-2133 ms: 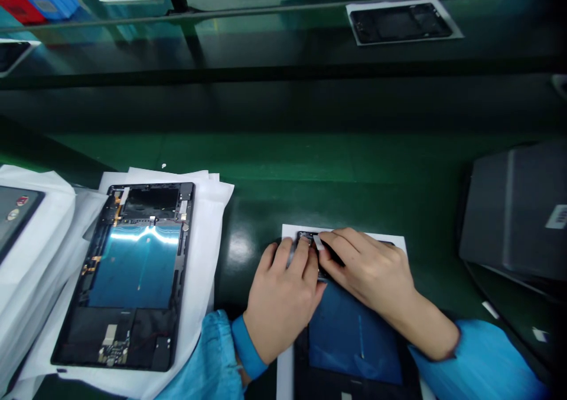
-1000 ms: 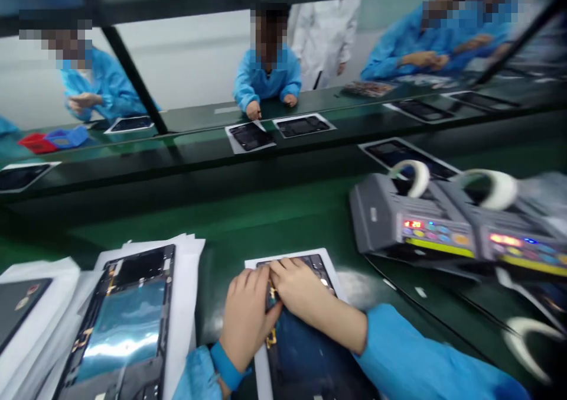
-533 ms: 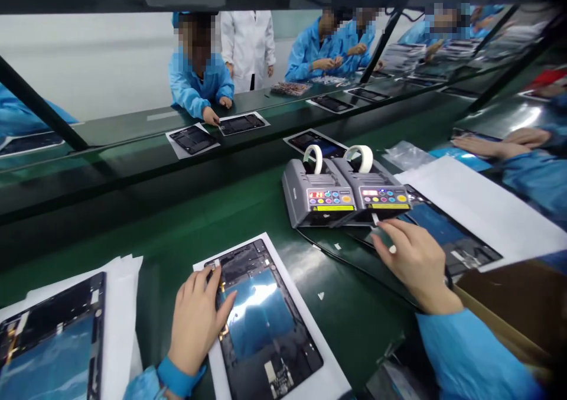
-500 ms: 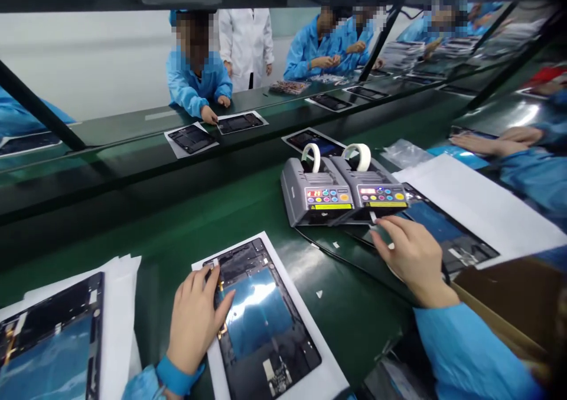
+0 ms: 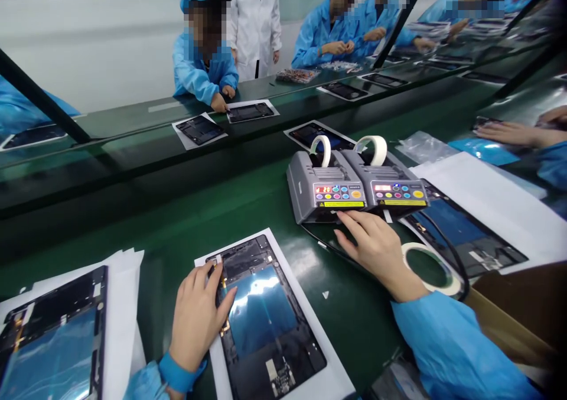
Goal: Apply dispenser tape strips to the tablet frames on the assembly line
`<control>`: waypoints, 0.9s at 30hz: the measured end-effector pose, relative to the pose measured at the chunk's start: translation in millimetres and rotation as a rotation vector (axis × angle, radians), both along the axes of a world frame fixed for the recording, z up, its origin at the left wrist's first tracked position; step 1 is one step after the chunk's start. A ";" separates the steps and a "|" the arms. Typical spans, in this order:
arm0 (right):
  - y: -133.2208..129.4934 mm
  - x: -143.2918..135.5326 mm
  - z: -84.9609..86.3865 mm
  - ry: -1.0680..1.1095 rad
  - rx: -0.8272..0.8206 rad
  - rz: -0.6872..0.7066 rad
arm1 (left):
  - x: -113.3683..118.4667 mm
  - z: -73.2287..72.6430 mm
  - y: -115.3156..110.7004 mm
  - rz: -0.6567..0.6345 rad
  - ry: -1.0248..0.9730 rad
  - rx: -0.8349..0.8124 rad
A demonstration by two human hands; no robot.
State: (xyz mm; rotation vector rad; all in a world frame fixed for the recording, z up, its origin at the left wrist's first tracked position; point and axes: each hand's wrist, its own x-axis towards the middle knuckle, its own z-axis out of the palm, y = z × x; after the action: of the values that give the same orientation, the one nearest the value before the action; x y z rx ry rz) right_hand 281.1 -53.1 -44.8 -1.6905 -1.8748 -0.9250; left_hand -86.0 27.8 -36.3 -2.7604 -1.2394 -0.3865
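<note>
My left hand (image 5: 195,314) rests on the upper left edge of an opened tablet (image 5: 261,311), fingers stretched out and thumb apart. Beneath the tablet lies a white sheet (image 5: 341,382). Close to the fingertips a small white strip (image 5: 218,259) shows on the tablet. My right hand (image 5: 376,249) reaches to the front slot of the left tape dispenser (image 5: 325,187). Its thumb and index finger are apart, by a small end of tape at the slot. A short strip of tape (image 5: 388,215) hangs from the right tape dispenser (image 5: 387,181).
Another opened tablet (image 5: 57,341) lies on paper at left. A tape roll (image 5: 456,285) lies beside my right wrist, with a black cable (image 5: 452,246) and a cardboard box (image 5: 518,311) nearby. Co-workers in blue sleeves (image 5: 199,81) work across the bench; a co-worker's hand (image 5: 509,133) is at right.
My right hand has moved left from the right tape dispenser to the left one. My left hand stays on the tablet. The view has shifted slightly.
</note>
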 end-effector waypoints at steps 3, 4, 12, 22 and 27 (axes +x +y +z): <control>-1.0 -0.7 -1.2 0.014 -0.008 0.000 | 0.0 -0.3 0.6 0.002 -0.009 -0.006; -1.2 -1.2 -1.3 0.021 -0.009 0.003 | 0.1 -0.2 0.7 0.004 -0.011 -0.011; 2.9 1.3 -1.6 0.077 0.029 -0.009 | 0.8 -0.1 -0.4 0.008 -0.039 -0.028; 6.9 6.4 8.4 -0.035 0.086 0.008 | 1.2 0.3 -1.6 0.013 -0.028 -0.067; -0.2 -15.3 24.4 0.030 0.072 0.167 | 7.6 7.8 -8.1 -0.001 0.008 -0.065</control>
State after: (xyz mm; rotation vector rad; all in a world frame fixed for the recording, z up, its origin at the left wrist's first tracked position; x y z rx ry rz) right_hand 265.8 -53.3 -20.4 -1.4733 -1.9058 -0.8841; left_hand -78.3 19.7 -28.4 -2.8139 -1.2710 -0.3406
